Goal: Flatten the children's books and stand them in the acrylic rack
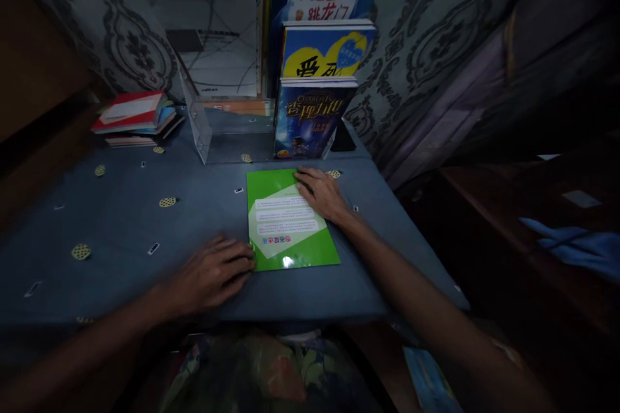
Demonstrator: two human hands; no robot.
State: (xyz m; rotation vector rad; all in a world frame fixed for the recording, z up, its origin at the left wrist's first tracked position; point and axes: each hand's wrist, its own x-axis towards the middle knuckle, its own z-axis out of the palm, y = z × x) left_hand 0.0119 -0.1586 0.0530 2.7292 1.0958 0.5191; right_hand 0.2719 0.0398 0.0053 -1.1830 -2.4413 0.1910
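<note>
A thin green book [295, 257] lies flat on the cloth-covered table in front of me, its printed text upside down from my side. My right hand [321, 193] rests on its far right edge, fingers laid across the cover. At the near left edge is my left hand [216, 271], palm down and slightly blurred. Its fingertips touch the book's edge, and the fingers are loosely stretched.
A clear acrylic stand [196, 119] holds a dark blue book [312, 119], a blue and yellow book [322, 51] and larger picture books. Left of it is a stack of small books [135, 113]. The table [194, 226] ends at the right; blue cloth [581, 245] lies beyond.
</note>
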